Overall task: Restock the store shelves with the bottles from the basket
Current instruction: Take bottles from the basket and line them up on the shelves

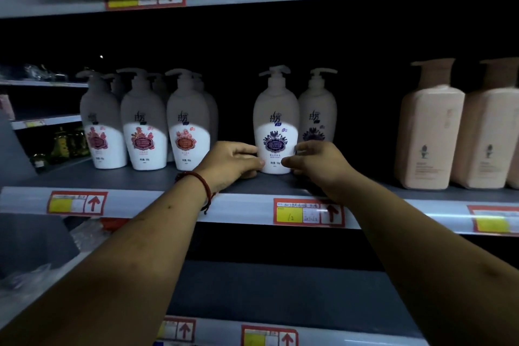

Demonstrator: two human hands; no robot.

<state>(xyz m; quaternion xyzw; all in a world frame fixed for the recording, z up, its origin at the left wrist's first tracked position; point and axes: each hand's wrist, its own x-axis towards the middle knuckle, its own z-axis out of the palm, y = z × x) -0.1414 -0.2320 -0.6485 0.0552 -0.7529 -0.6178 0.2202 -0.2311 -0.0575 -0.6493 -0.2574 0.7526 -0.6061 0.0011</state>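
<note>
Both hands hold 1 white pump bottle with a purple flower label [276, 132], low down near its base. The left hand [234, 160] curls round its left side and the right hand [314, 160] round its right side, thumbs at the front. The bottle stands upright on the middle shelf [146, 180], close to the front edge. A second purple-label bottle [318, 118] stands just beside it, slightly behind and to the right; I cannot tell whether the 2 touch. Across a gap to the left stands a row of 3 red-label pump bottles [144, 135], with more of the same behind them. Well apart on the right stand 2 peach bottles [429, 126]. A red cord bracelet [200, 182] circles the left wrist. On the shelf rail below the held bottle sits a red-and-yellow price tag [309, 212].
</note>
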